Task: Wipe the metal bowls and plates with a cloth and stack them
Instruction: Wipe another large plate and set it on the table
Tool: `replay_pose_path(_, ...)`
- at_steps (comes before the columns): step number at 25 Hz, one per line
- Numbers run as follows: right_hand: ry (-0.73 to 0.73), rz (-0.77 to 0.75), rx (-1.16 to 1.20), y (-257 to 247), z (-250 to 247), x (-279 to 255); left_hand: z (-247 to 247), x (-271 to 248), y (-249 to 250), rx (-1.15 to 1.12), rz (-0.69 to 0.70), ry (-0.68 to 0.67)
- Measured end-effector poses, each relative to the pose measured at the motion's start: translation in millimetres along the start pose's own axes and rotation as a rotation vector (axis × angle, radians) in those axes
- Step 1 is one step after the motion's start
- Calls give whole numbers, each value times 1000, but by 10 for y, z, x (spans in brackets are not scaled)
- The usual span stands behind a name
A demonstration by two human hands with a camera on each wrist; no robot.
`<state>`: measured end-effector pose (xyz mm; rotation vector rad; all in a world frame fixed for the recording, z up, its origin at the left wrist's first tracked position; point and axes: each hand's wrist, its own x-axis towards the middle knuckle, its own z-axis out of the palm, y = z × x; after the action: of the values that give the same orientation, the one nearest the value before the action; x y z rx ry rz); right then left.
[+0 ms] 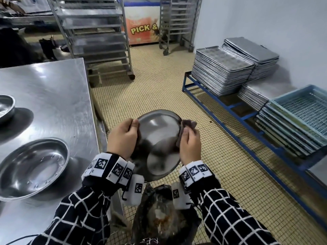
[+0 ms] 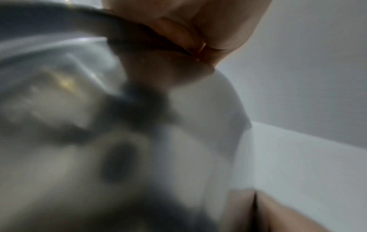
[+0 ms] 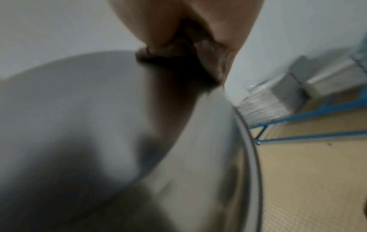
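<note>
While the left hand (image 1: 122,138) grips the round steel plate (image 1: 159,144), the right hand (image 1: 190,145) pinches a dark cloth (image 1: 189,123) on its rim — wiping underway; stacking probably next.

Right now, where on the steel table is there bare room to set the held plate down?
Free: the steel table behind the large bowl, right of the small bowl, out to the far and right edges. Crowded: the near-left part, which the large bowl fills. Both hands, left hand and right hand, hold the plate beyond the table's edge, over the floor.
</note>
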<state>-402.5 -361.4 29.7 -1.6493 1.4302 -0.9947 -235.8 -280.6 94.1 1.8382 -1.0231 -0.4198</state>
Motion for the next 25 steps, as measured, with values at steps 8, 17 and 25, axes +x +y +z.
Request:
replay_pose_path(8, 26, -481, -149, -333, 110, -300, 96, -84, 39, -36, -58, -13)
replay_pose_path(17, 35, 164, 237, -353, -107, -61, -71, -81, 246, -239, -9, 6)
replay_pose_path(25, 24, 160, 298, -152, -519, 149, -139, 79, 98, -426, -65, -8)
